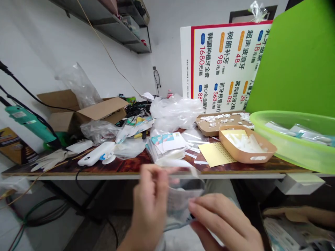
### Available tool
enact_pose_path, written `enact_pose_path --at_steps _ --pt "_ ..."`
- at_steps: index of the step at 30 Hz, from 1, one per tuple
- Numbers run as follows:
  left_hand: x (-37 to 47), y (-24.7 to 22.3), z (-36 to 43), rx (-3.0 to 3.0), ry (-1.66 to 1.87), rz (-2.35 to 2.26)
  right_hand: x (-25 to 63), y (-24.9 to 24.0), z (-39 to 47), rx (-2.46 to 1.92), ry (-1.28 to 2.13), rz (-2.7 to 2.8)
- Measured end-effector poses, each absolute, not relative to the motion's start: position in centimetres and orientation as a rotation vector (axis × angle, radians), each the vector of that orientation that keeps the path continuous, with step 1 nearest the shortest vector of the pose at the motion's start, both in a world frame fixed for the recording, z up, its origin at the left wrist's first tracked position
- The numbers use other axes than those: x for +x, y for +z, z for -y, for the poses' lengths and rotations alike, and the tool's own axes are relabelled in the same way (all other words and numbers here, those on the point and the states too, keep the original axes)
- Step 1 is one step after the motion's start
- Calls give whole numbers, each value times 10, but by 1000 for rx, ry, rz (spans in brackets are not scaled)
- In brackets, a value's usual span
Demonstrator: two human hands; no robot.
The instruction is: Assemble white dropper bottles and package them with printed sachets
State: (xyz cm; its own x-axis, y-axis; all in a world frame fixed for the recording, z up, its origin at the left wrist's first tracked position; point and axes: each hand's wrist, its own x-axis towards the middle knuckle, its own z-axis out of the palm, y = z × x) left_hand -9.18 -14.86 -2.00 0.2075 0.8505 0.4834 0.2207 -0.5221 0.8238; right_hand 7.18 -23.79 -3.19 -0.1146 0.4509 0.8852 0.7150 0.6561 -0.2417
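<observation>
In front of the table edge, a clear plastic bag (180, 204) is held between my two hands. My left hand (151, 198) grips its upper left side, thumb and fingers pressed together. My right hand (222, 221) pinches the lower right side, where a small dark spot shows by the fingertips. Something pale lies inside the bag, but blur hides what it is. Just beyond, on the table, lies a stack of flat packs with printed cards (170, 142). Several white strips (192, 154) lie to their right, near a yellow sheet (217, 154).
An orange tray (258, 158) and a cardboard tray of small white pieces (209, 130) stand right of centre. A large green basin (293, 153) is at far right. Plastic bags (175, 113), an open carton (104, 109), a white device (96, 153) and gloves (52, 158) crowd the left and back.
</observation>
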Motion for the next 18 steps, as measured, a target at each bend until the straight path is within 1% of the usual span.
enact_pose_path --at_steps 3,6,8,11,18 --pt "-71 -33 171 1902 1089 -769 54 -46 225 -1054 -529 1529" --pt "-62 -46 171 1888 974 -716 58 -61 222 -1133 -527 1471" --pt "-59 -53 169 1971 946 -727 63 -67 223 -1161 -501 1484" --pt "-57 -57 167 2162 933 -683 69 -70 225 -1183 -567 1510" --pt "-63 -47 170 2370 849 -498 79 -64 235 -1236 -606 1670"
